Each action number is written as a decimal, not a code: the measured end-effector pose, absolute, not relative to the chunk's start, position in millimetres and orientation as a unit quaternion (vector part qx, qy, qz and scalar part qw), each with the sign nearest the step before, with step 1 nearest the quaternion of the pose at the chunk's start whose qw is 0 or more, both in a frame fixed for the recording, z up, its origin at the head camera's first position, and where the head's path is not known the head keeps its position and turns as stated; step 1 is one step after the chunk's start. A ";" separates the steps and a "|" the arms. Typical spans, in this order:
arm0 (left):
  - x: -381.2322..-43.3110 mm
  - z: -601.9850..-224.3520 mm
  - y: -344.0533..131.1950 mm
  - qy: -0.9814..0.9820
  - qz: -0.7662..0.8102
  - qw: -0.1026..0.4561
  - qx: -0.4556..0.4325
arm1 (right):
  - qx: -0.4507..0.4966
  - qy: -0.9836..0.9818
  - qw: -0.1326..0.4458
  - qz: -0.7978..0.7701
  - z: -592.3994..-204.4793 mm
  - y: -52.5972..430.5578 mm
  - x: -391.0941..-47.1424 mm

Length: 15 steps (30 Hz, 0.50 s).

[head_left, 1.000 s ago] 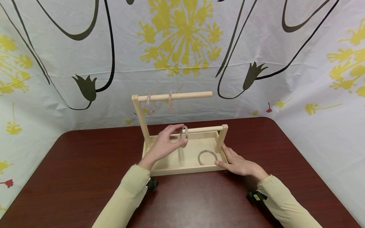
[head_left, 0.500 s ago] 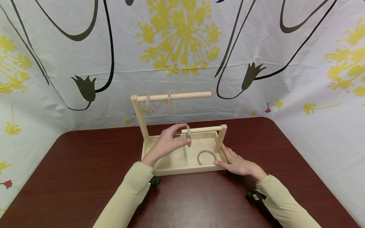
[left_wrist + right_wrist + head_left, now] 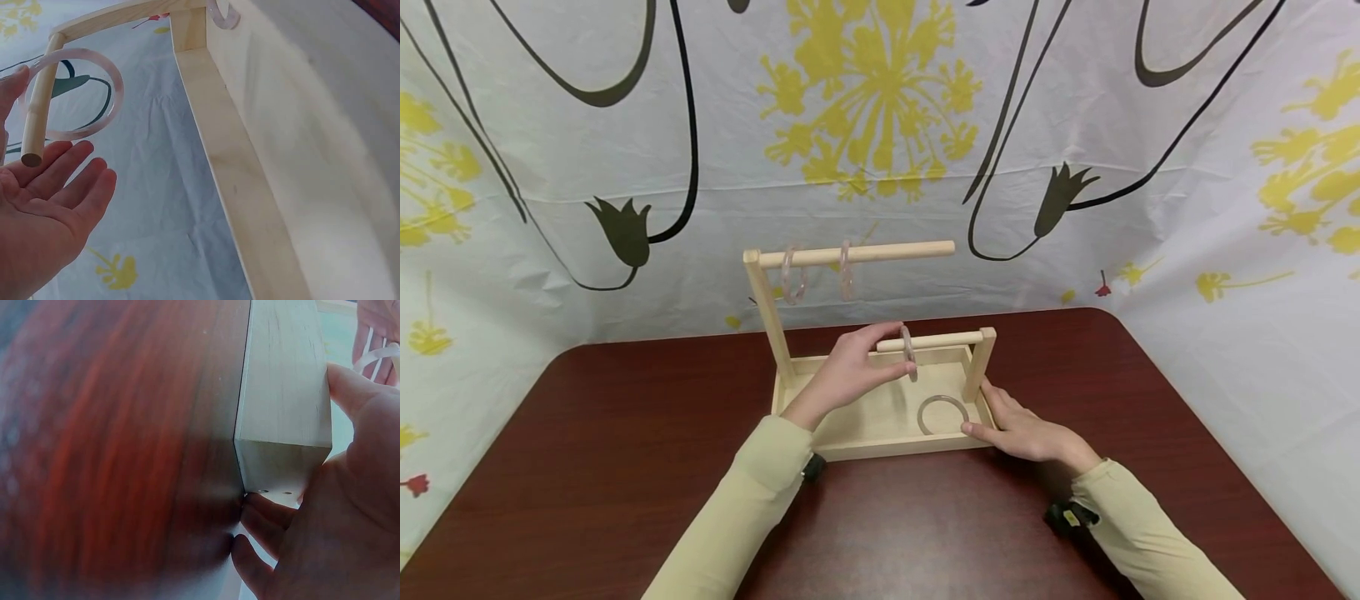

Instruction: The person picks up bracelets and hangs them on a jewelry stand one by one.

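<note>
In the head view my left hand (image 3: 848, 365) pinches a pale translucent bangle (image 3: 909, 354) between thumb and fingers. The bangle encircles the lower dowel (image 3: 951, 339) of a wooden bangle stand (image 3: 887, 451), a little in from the dowel's free end. The left wrist view also shows the dowel (image 3: 39, 119) passing through this bangle (image 3: 119, 90). My right hand (image 3: 1033, 432) holds the stand's tray by its right end, thumb at the front rim and fingers along the outer side. Another bangle (image 3: 943, 398) lies in the tray near the right thumb.
Two pinkish bangles, a left one (image 3: 787, 275) and a right one (image 3: 846, 271), hang on the upper dowel (image 3: 902, 251). A tall post (image 3: 767, 308) carries it at the left. The stand is on a dark red-brown table (image 3: 647, 433), before a patterned cloth (image 3: 865, 217).
My left hand has moved right, bringing the bangle from the lower dowel's free end onto the dowel and farther along it. My right hand has stayed on the tray.
</note>
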<state>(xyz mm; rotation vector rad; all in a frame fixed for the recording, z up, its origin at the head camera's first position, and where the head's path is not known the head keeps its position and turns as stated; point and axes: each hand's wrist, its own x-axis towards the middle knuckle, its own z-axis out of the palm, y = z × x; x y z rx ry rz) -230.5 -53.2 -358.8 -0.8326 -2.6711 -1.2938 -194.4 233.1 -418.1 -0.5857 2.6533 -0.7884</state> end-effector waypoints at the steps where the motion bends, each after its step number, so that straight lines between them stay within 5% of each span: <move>1: -230.8 -358.1 -52.3 -0.870 -0.408 0.031 -0.274 | -0.205 0.926 0.154 -0.276 -418.8 233.3 -194.3; 15: -231.8 -351.6 -43.4 -0.900 -0.308 0.055 -0.303 | -0.207 0.925 0.153 -0.280 -416.8 231.7 -193.6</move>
